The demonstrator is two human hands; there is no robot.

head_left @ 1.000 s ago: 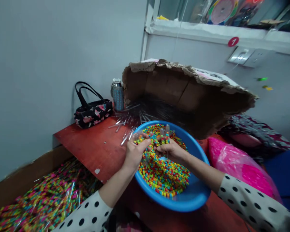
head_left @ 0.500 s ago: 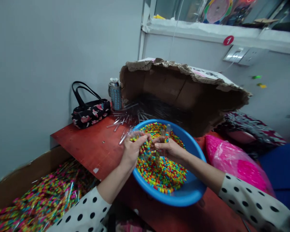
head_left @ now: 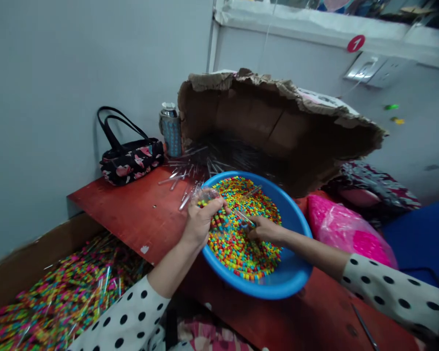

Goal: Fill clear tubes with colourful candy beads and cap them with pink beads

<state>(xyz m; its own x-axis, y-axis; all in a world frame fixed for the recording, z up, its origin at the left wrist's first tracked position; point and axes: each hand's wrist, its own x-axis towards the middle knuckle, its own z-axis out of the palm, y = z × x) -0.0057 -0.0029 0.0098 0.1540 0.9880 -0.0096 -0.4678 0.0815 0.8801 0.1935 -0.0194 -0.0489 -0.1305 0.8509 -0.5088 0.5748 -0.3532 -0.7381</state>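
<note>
My left hand (head_left: 199, 222) is closed around several clear plastic tubes (head_left: 208, 195), some with coloured pellets inside, over the left rim of a blue basin (head_left: 300, 219). Small red, yellow, green and blue pellets (head_left: 232, 256) fill much of the basin. Low over the pellets, my right hand (head_left: 266, 230) has its fingers closed on a thin clear tube (head_left: 244, 217) that slants up to the left. Its fingertips are partly hidden among the pellets. Another clear tube (head_left: 254, 191) lies on the pellets near the back.
Behind the basin, a torn cardboard box (head_left: 249, 105) opens over loose clear tubes (head_left: 185, 173) on the red table (head_left: 131, 209). A floral handbag (head_left: 133, 161) and a flask (head_left: 171, 131) stand left. Filled tubes (head_left: 69, 297) lie in a box lower left; a pink bag (head_left: 347, 234) sits right.
My right hand has lowered from beside my left hand into the pellets. The upright tubes once in its fingers no longer show there. My left hand stays at the basin's left side.
</note>
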